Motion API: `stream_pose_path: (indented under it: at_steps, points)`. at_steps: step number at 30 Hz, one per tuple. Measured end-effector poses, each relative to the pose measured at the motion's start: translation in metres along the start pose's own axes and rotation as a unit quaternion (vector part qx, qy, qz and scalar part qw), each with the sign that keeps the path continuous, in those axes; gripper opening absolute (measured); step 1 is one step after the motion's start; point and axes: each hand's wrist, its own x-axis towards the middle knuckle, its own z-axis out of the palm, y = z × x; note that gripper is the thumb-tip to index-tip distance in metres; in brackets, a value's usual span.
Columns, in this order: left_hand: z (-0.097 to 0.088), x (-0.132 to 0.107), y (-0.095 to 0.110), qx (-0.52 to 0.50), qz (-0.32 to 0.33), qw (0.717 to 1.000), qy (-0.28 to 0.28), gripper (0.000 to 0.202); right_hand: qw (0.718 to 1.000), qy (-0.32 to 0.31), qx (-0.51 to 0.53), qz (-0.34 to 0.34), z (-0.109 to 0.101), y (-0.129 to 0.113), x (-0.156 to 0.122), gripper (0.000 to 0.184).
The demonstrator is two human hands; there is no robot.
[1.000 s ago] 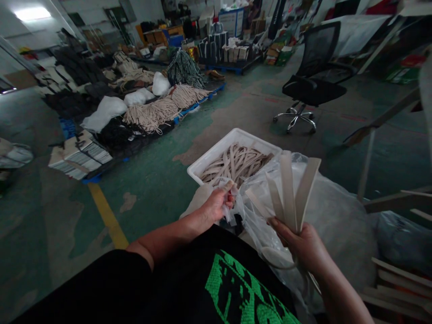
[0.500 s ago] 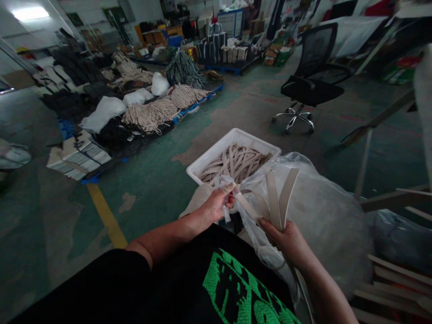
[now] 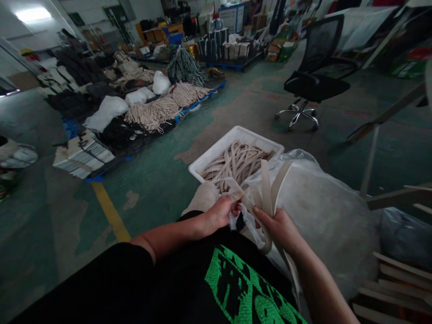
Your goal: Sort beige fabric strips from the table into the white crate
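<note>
My left hand (image 3: 225, 209) pinches the end of a beige strap, with a piece of clear plastic film (image 3: 234, 220) hanging at its fingers. Closed round several flat beige straps (image 3: 272, 189) is my right hand (image 3: 278, 227); some strap ends stick up above it and others trail down past the wrist. The pinched strap runs between the two hands. Just beyond them, a white tub (image 3: 211, 155) holds a tangle of similar straps (image 3: 236, 159). To the right, under my right forearm, sits a large round bundle wrapped in clear plastic (image 3: 324, 216).
A black office chair (image 3: 315, 83) on wheels stands ahead to the right. On the left, a blue pallet (image 3: 199, 102) carries bundled cords and white bags. A metal frame (image 3: 369, 157) and stacked pale strips (image 3: 398, 288) are at the right edge.
My right hand has come a little left and up, closer to my left hand. The left hand has dropped slightly, and the strap between them spans a shorter gap.
</note>
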Motion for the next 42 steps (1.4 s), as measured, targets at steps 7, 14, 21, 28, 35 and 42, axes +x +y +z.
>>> stream_pose_path:
  at_steps: [7,14,21,28,35,42]
  points:
    - [0.003,-0.006,0.007,-0.038,-0.01,0.999,0.015,0.041,0.999,-0.014,-0.035,-0.005,-0.014,0.001,-0.009,0.049]
    - [0.007,0.001,0.01,-0.029,0.035,0.999,0.011,0.05,0.998,-0.033,0.031,-0.032,0.003,-0.001,0.006,0.059]
    - [0.002,0.001,0.0,0.005,0.031,0.999,-0.022,0.056,1.0,0.01,-0.015,-0.011,0.006,0.003,0.016,0.063]
    - [-0.006,0.006,0.02,-0.014,0.086,0.996,0.034,0.055,0.996,-0.035,-0.077,0.008,-0.01,0.001,0.018,0.064]
    - [0.003,0.004,0.002,0.025,0.037,0.999,-0.003,0.052,0.994,-0.004,-0.106,0.0,-0.004,-0.004,0.021,0.062]
    - [0.002,0.003,0.005,0.047,0.043,0.998,0.025,0.052,0.986,-0.003,-0.168,0.023,-0.012,0.002,0.016,0.062]
